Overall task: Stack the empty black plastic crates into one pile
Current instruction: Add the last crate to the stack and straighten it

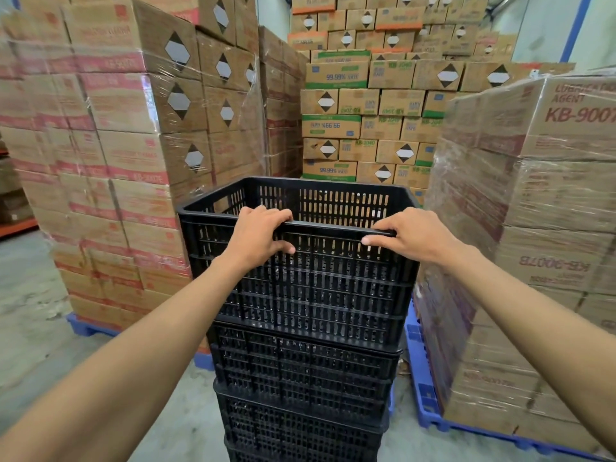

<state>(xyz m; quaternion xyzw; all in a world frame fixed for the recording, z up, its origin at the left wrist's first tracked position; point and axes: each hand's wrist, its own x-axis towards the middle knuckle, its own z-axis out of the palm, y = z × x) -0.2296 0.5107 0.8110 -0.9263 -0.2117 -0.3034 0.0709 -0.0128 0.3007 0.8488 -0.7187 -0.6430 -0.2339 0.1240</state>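
A pile of black slotted plastic crates (303, 378) stands on the concrete floor in front of me. The top crate (320, 288) sits upright and looks empty. My left hand (260, 236) grips its near rim, fingers curled over the edge and thumb on the outer wall. My right hand (413, 236) grips the same near rim further right, fingers over the edge and thumb against the outside. Both forearms reach in from the bottom corners.
Shrink-wrapped pallets of cardboard boxes (110, 155) rise on the left and on the right (540, 235), both on blue plastic pallets (423, 388). More stacked boxes (363, 105) close off the back. Bare concrete floor (30, 328) lies at the left.
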